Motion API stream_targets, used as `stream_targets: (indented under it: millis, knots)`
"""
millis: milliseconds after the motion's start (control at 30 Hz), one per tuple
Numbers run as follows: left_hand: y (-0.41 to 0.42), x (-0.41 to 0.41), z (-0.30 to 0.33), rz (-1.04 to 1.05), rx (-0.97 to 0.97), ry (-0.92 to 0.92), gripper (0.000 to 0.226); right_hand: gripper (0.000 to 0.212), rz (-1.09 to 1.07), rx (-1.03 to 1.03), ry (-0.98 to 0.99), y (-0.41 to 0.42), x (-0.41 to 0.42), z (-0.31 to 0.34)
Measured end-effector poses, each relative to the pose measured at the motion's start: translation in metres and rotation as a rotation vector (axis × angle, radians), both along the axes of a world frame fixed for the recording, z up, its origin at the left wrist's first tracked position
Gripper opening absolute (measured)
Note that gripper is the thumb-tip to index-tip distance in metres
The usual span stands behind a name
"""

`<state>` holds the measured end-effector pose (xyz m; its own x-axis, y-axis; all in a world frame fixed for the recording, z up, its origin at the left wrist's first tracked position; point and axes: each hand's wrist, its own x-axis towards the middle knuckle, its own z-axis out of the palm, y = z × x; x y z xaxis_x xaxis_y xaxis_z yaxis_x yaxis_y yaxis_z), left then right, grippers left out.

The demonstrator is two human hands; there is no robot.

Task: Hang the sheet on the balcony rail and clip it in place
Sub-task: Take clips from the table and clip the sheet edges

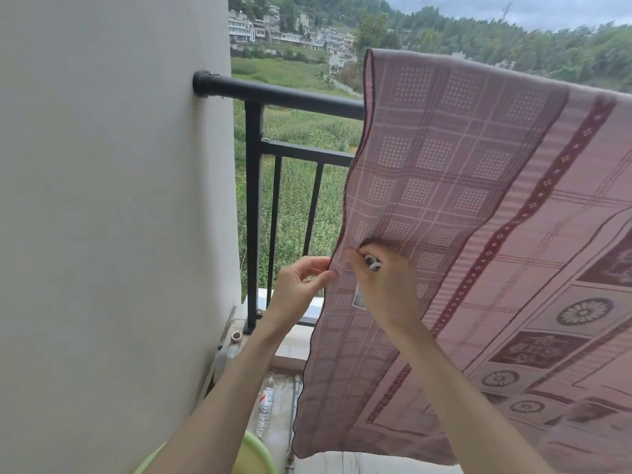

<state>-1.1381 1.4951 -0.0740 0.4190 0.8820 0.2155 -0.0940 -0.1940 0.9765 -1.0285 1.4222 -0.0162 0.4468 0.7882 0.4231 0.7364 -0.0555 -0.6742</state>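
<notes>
A big pink sheet with squares and flower shapes hangs over the black balcony rail. The sheet covers the rail on the right side. The bare part of the rail runs up and to the left of both hands, and it ends at the white wall.

The left hand pinches the dark side edge of the sheet between the thumb and the fingers. The right hand is just beside it, to its right, and the two hands almost touch. The right hand's fingers are curled, with the sheet just behind them. A small white thing sits in the curled fingers of the right hand. It is too small to tell what it is. Both hands are well below the top rail, in front of the thin black bars.

Below the left hand, a small ring-shaped thing lies on the ledge by the wall. Farther down, under both arms, a clear plastic bottle lies on the floor. A light green tub sits below the bottle, near the left arm.

Far behind the hands, past the rail, there are green fields, trees and white houses on a hill.
</notes>
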Motion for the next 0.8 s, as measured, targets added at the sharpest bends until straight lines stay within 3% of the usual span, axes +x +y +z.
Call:
stream_targets:
  millis: [133, 200, 400, 533, 667, 800]
  knots:
    - [-0.001, 0.003, 0.002, 0.066, 0.006, 0.017, 0.013, 0.021, 0.045, -0.009, 0.019, -0.006, 0.002, 0.0]
    - [0.0, 0.002, 0.002, 0.095, 0.04, 0.041, 0.015, 0.016, 0.081, -0.04, 0.134, -0.014, 0.002, -0.003]
    - [0.001, -0.004, 0.001, 0.068, 0.062, 0.09, 0.015, 0.013, -0.06, -0.094, 1.16, -0.031, 0.001, -0.03]
    - [-0.001, -0.004, 0.005, 0.03, 0.029, 0.091, 0.011, 0.009, 0.001, -0.051, 1.575, -0.041, 0.002, -0.046]
    - [-0.005, -0.003, 0.007, 0.046, -0.025, 0.099, 0.011, 0.014, -0.003, 0.024, 1.703, -0.036, -0.004, -0.051]
    - [-0.015, 0.004, 0.005, 0.111, -0.008, 0.102, 0.013, 0.006, 0.055, 0.186, 1.764, -0.026, -0.015, -0.052]
